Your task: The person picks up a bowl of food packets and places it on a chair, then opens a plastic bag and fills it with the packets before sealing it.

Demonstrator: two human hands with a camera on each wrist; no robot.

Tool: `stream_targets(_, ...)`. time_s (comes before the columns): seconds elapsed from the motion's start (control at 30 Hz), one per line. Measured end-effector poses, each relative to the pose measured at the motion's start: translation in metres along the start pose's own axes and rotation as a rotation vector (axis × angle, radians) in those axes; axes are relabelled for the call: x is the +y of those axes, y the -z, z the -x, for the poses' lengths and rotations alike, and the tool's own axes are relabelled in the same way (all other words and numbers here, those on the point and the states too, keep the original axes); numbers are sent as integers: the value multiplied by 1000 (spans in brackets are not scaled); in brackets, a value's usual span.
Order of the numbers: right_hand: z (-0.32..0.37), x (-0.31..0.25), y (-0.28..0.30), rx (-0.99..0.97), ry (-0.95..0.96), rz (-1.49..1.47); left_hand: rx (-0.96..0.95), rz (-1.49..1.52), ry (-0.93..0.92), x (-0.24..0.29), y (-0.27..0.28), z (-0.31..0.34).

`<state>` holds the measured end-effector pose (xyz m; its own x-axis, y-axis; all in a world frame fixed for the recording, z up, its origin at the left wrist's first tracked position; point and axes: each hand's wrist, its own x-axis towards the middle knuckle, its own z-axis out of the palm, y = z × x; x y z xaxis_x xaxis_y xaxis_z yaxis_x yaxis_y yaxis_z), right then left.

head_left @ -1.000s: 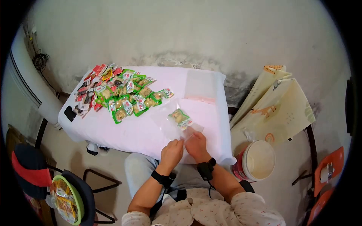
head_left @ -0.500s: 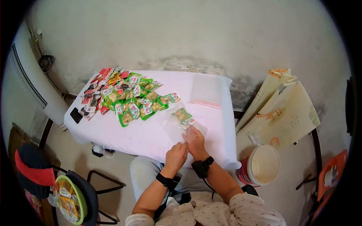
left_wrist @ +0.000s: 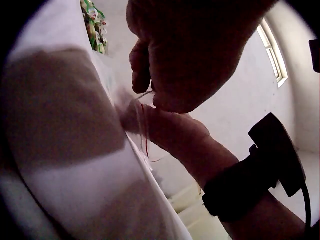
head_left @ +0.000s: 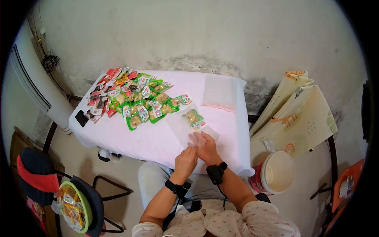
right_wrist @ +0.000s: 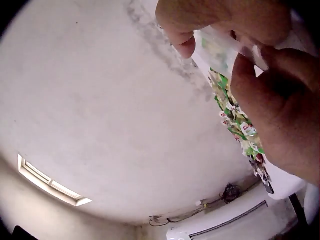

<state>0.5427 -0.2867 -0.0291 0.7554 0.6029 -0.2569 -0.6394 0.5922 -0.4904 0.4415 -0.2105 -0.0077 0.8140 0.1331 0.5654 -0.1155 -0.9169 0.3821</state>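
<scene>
A clear plastic bag (head_left: 179, 127) lies on the white-covered table in front of the person. A green-edged snack packet (head_left: 193, 117) with pale round pieces shows through its far part. The left hand (head_left: 186, 161) pinches the bag's near edge between thumb and curled fingers. The right hand (head_left: 207, 147) is at the bag's mouth with fingers extended, some seen hazily through the plastic. In the left wrist view the bag's edge, with a thin red line, crosses the right hand (left_wrist: 172, 127). Both hands nearly touch in the right wrist view.
Green snack packets (head_left: 138, 112) and red ones (head_left: 103, 93) are heaped on the left of the table (head_left: 118, 138), near a black phone (head_left: 81, 118). Flat clear bags (head_left: 219, 93) lie back right. A bucket (head_left: 278, 172) stands right; a green basin (head_left: 85, 205) rests on a chair left.
The right hand's fingers, earlier bent over the bag near its mouth, are now more extended and spread. The left hand keeps its pinch on the edge. The head view has shifted slightly.
</scene>
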Motion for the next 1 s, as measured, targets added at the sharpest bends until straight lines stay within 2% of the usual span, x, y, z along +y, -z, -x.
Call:
stream_targets(0.27,-6,-1,-8,-22,34,-8,12,-1,-3,-3,-2,-1)
stream_targets(0.5,-19,1,12,-28,103,21,-27,10,21,-3,-4,0)
stream_targets(0.57,-21,1,33,-118,155,125,-32,3,31,-5,-6,0)
stream_targets(0.7,21,-14,33,-133,56,38,-8,20,57,-7,-2,0)
stream_targets(0.77,57,-29,14,-23,19,477,-15,22,73,-8,-2,-2)
stream_targets(0.8,67,-38,6,-29,15,485,-14,27,74,-8,-3,-2)
stream_targets(0.87,82,-53,-3,-13,151,813,-10,35,79,-8,-5,-1)
stream_targets(0.9,81,-59,-7,13,256,866,-46,18,58,-8,-6,-2)
stream_targets(0.93,76,-65,-12,14,254,871,-83,1,37,-9,-7,-1)
stream_targets(1.0,60,-80,-29,-58,524,1123,-120,5,42,-11,-10,1)
